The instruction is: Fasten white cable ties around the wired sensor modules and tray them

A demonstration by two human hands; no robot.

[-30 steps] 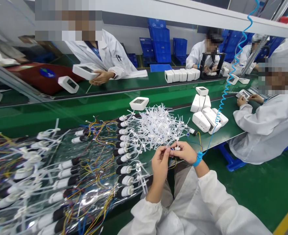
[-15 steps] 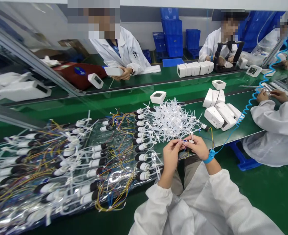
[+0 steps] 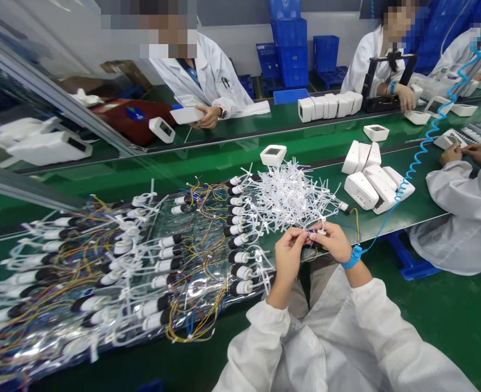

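My left hand (image 3: pixel 288 254) and my right hand (image 3: pixel 333 241) meet at the near edge of the green bench (image 3: pixel 407 209), fingers pinched together on a small wire bundle with a white cable tie (image 3: pixel 314 232). A blue wrist strap (image 3: pixel 352 257) circles my right wrist, and its blue coiled cord (image 3: pixel 422 147) rises to the upper right. Just beyond my hands lies a heap of white cable ties (image 3: pixel 289 196). Rows of black-and-white cylindrical parts with coloured wires (image 3: pixel 142 261) cover clear plastic to my left.
White box-shaped devices (image 3: pixel 371 182) lie on the bench to the right, one more (image 3: pixel 273 154) behind the tie heap. Persons in white coats work across the conveyor (image 3: pixel 207 81) and at my right (image 3: pixel 464 212). Blue crates (image 3: pixel 289 49) are stacked at the back.
The view has swung a little; my hands stay together on the same small piece at the bench edge. The person opposite has lowered a white device toward the bench.
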